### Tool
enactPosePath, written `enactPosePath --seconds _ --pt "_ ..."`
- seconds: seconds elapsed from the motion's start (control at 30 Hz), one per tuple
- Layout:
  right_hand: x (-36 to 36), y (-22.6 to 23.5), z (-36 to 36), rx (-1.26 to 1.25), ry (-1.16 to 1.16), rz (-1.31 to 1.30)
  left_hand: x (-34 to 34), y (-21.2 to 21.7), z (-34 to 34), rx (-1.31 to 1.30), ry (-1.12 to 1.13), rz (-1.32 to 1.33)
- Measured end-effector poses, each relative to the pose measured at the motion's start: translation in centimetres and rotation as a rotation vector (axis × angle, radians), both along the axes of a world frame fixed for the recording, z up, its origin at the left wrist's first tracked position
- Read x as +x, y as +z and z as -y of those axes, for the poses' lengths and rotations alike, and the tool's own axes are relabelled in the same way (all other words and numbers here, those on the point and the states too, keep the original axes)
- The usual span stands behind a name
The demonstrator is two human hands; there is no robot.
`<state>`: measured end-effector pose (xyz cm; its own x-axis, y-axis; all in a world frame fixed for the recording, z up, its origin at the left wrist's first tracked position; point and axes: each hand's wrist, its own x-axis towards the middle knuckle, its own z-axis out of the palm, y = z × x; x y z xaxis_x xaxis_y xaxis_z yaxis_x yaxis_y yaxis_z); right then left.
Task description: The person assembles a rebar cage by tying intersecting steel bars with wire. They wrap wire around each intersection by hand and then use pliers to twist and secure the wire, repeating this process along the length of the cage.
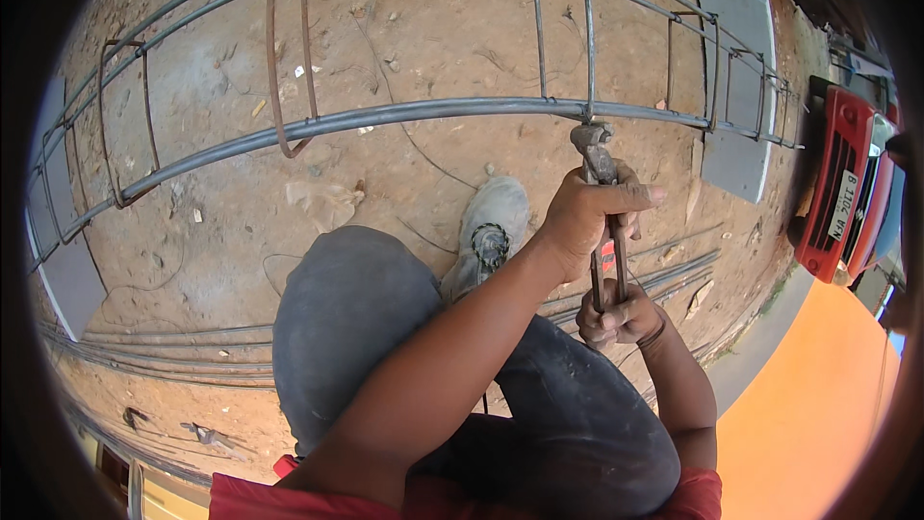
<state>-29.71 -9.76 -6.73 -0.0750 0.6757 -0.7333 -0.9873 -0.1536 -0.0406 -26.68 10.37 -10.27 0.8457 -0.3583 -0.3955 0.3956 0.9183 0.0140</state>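
Observation:
A long rebar cage [404,112] of grey bars with square stirrups stretches across the view in front of me. A pair of pincers [599,164] points away from me, its jaws at the lower bars beside a grey stirrup [588,34]. Just below the jaws, my left hand [595,212] is closed round the upper part of the tool. My right hand [621,315] grips the lower ends of its two handles. Whether the jaws hold a tie wire is too small to make out.
Grey boards lie under the cage, one at the right [736,87] and one at the left [72,270]. Loose bars [173,351] and another pincer-like tool [207,438] rest on the dirt. A red vehicle [837,183] stands at far right, above an orange surface [818,385].

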Motion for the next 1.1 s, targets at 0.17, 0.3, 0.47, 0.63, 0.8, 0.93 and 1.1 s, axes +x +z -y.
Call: enactPosePath --seconds 0.17,0.3,0.47,0.63,0.8,0.93,1.1 --pt "-0.2 0.8 -0.7 -0.193 0.071 0.411 0.5 0.8 1.5 0.427 -0.022 -0.234" --pt "-3.1 2.4 -3.6 -0.683 0.083 1.063 1.2 1.4 2.4 0.766 -0.025 -0.341" --pt "-4.4 1.3 -4.1 -1.001 0.26 1.4 1.0 1.6 2.4 0.755 -0.043 -0.34" --pt "-2.2 2.1 -1.1 -0.859 0.402 1.135 0.1 0.4 1.3 0.403 0.1 -0.093" --pt "-1.9 1.6 -0.3 -0.291 0.017 0.417 -0.5 -0.4 -0.4 -0.125 -0.043 -0.01" --pt "-2.4 -0.6 0.7 0.166 -0.167 -0.026 -0.2 0.1 -0.7 -0.264 -0.06 -0.02" --pt "-0.9 -2.4 4.2 0.071 0.111 0.071 0.3 1.5 0.9 0.213 -0.069 -0.295"
